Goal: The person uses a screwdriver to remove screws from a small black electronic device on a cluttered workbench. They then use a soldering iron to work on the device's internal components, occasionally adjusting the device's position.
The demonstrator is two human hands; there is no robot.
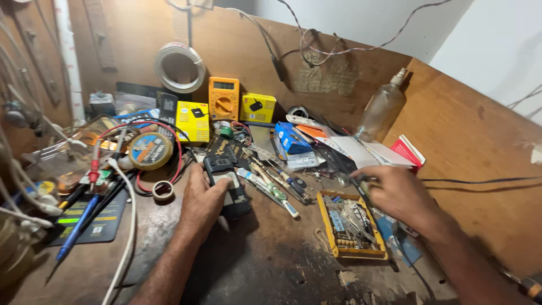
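Your left hand (201, 200) is clamped on a small dark phone (226, 183), thumb along its near side and fingers wrapped over the left edge. The phone lies flat on the table (271, 265), near the middle, with its far end pointing at the back wall. Part of its face shows a pale panel; I cannot tell whether that is a screen or an opened back.

Your right hand (398, 195) is well apart from the phone, over the far edge of a yellow tray (324, 223) of small parts. Its fingers are curled in around a thin dark tool (366, 189); the motion blur keeps me from telling what kind of tool it is or how firmly you grip it.

Between your hands lie several screwdrivers (276, 186), fanned out just beside the phone. Left of your left hand sits a small tape roll (163, 190), and beyond it a larger solder reel (149, 150) ringed by red lead wire (179, 155). A blue pen-like probe (79, 229) and a white cable (129, 226) run toward the near left edge.

At the back stand an orange multimeter (223, 99), two yellow boxes (192, 121), a blue box (292, 138) and a clear bottle (383, 110) leaning on the wall. A coil of white wire (179, 68) hangs above them.
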